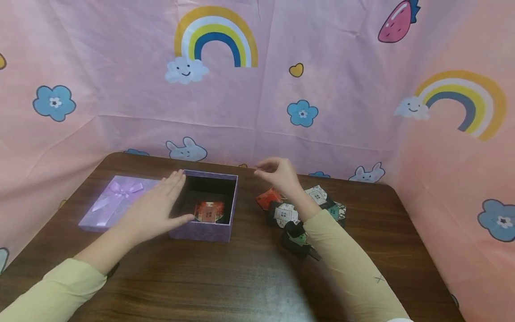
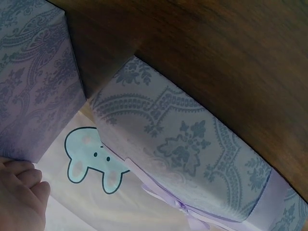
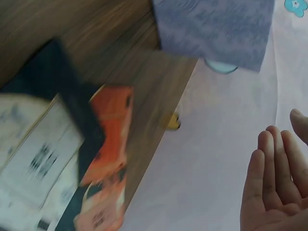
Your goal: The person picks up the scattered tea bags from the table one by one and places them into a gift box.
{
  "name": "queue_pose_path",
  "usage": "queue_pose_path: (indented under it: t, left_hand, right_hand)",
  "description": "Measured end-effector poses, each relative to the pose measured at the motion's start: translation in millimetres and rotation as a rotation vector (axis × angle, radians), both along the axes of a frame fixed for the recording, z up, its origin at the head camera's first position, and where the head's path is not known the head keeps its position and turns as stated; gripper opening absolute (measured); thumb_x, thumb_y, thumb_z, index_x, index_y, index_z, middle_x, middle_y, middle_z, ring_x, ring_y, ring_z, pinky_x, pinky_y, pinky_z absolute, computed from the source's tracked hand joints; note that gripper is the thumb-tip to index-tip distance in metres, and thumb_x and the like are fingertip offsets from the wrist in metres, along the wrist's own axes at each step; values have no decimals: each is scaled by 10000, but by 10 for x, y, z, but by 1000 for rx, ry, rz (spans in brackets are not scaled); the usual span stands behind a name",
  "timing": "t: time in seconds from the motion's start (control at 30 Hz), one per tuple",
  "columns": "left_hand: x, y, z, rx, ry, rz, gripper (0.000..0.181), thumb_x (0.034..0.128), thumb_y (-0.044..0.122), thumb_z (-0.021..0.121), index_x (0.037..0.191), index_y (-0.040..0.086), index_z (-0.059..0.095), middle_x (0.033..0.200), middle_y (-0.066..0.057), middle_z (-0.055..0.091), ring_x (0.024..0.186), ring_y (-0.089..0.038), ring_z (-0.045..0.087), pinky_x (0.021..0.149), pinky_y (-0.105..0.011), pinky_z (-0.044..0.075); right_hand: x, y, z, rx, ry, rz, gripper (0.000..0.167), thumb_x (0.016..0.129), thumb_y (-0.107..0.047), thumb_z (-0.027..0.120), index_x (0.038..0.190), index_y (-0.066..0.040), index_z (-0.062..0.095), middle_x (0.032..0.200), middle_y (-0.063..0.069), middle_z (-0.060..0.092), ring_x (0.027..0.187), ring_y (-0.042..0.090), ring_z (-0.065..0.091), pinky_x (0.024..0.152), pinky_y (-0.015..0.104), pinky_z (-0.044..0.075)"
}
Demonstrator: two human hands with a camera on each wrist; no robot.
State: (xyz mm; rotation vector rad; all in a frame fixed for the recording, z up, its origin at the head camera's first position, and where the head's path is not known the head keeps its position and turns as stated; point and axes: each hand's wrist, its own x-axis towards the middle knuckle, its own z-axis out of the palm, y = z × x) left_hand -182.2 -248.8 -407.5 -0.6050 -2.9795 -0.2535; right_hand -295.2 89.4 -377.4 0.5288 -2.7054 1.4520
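Observation:
My left hand rests its straight fingers against the left rim of an open purple patterned box, thumb reaching over the front edge. Inside the dark box lies an orange-red printed card-like piece. My right hand hovers above the table, right of the box, and holds nothing; the right wrist view shows its fingers extended. Below and beside it lie several small printed pieces: a red-orange one, white ones with a window print, and a green and black one. My right forearm covers some of them.
The purple lid with a ribbon bow lies left of the box, partly behind my left hand. A brown wooden table carries everything. A pink and lilac printed cloth hangs around its back and sides.

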Motion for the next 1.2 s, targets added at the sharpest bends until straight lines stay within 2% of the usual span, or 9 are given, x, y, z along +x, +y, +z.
queue_pose_path:
  t: [0.37,0.5,0.7,0.93,1.2]
  left_hand:
    - [-8,-7,33,9,-8,0,1079,976,582,683,1651,-98,186,1742,-305,169,1620,-489,201,1325,-618,238]
    - [-7,-10,39,7,-6,-4,1079,974,590,681,1648,-101,199,1735,-310,189,1614,-493,221,1322,-616,248]
    - [-34,-26,25,11,-7,-14,1087,977,605,669,1652,-97,187,1737,-311,175,1612,-493,224,1320,-622,249]
    - [-68,-37,17,2,1,-14,1082,973,597,679,1650,-96,197,1742,-300,175,1617,-486,219,1318,-622,253]
    - [-74,-27,37,-3,-5,-19,1080,976,596,676,1649,-99,195,1739,-306,177,1615,-491,216,1316,-627,252]
  right_hand:
    - [44,566,-27,92,-40,-39,284,953,-156,808,1211,-41,783,1132,173,807,1064,336,767,962,481,632]
    - [86,720,-74,124,-57,-42,294,955,-145,800,1222,-23,774,1140,192,800,1067,355,765,942,504,635]
    - [106,913,-214,182,-100,-63,316,961,-163,800,1238,-15,763,1149,191,799,1073,358,765,946,498,639]
    - [138,1099,-369,192,-161,-49,341,962,-183,801,1249,-6,755,1138,183,801,1066,352,763,994,541,612]
    - [169,1223,-527,225,-204,-25,291,966,-172,791,1207,-10,775,1073,158,805,970,278,762,939,503,627]
